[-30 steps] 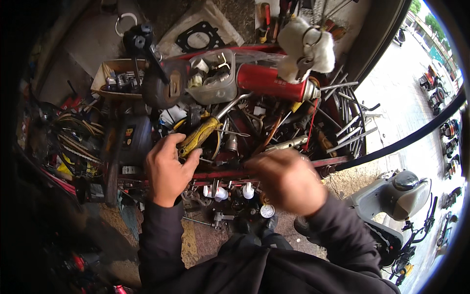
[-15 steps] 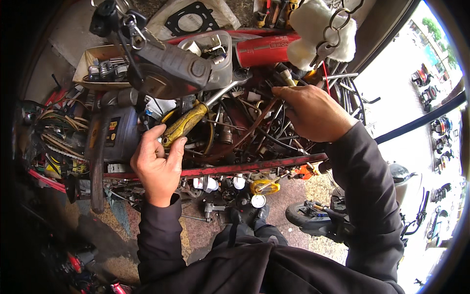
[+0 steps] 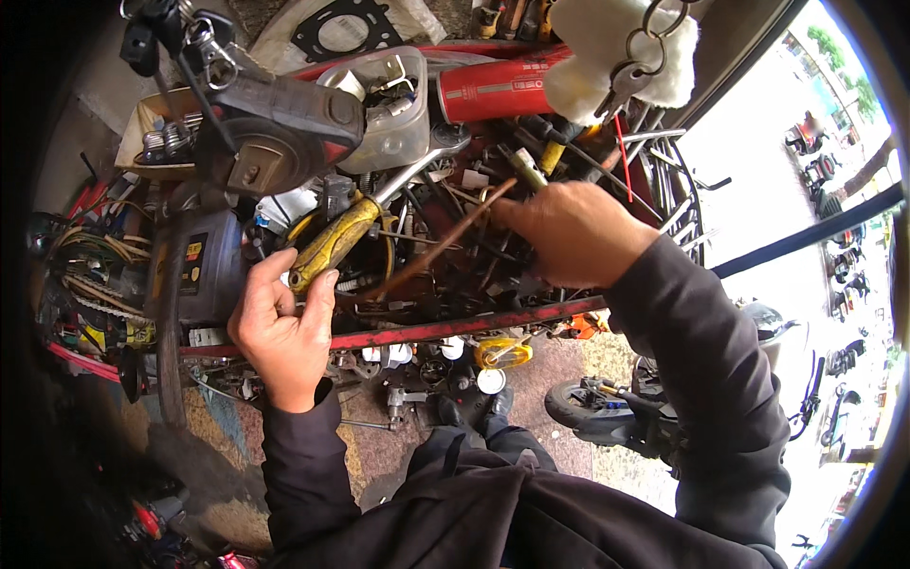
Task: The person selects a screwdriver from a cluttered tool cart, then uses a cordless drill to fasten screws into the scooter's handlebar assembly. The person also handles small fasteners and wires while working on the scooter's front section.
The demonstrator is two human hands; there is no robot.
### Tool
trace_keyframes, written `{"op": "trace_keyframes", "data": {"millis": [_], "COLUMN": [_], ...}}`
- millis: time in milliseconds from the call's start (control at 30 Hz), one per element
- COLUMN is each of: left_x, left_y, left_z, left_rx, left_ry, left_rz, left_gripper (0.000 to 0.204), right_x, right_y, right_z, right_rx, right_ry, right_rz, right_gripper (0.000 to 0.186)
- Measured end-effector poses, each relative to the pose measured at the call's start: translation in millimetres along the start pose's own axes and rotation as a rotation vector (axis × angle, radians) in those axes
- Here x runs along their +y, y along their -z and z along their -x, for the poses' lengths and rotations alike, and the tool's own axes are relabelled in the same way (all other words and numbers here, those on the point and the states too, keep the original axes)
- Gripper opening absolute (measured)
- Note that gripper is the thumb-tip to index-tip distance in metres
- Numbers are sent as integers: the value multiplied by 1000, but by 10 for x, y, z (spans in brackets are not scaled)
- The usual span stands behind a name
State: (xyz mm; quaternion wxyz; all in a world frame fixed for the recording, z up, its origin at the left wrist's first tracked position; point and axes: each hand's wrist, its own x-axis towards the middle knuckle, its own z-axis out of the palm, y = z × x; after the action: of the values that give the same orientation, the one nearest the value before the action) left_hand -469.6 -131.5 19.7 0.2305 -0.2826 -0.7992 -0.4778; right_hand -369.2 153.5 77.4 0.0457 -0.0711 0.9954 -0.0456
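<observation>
The thumb and fingers of my left hand (image 3: 286,327) close around the butt end of a ratchet wrench with a worn yellow handle (image 3: 336,242). Its shiny shank and head point up to the right, against a clear plastic tub (image 3: 398,133). Over a heap of loose tools and parts, my right hand (image 3: 578,232) reaches in with bent fingers, smeared by motion. Beside its fingertips runs a thin rusty-brown strip (image 3: 441,242); whether they grip it is hidden. Just above them lies a metal cylinder (image 3: 523,166).
A red can (image 3: 498,87) lies behind the heap. Keys (image 3: 626,83) with a white fluffy fob and a dark tool (image 3: 280,133) hang in front. A battery-like box (image 3: 204,256) stands left. A red rail (image 3: 445,328) edges the bench; a motorcycle (image 3: 607,412) stands lower right.
The view has shifted a little. My right hand has moved nearer and left, and the brown strip has swung flatter, its lower end farther left. My left hand stays at the ratchet handle.
</observation>
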Motion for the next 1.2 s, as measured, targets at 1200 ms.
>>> {"op": "trace_keyframes", "data": {"millis": [1200], "left_x": [-40], "left_y": [17], "left_z": [45], "left_rx": [-28], "left_ry": [40], "left_rz": [1], "left_gripper": [33], "right_x": [225], "right_y": [24], "right_z": [204], "right_rx": [-94], "right_ry": [-108], "right_rz": [-9], "right_gripper": [13]}}
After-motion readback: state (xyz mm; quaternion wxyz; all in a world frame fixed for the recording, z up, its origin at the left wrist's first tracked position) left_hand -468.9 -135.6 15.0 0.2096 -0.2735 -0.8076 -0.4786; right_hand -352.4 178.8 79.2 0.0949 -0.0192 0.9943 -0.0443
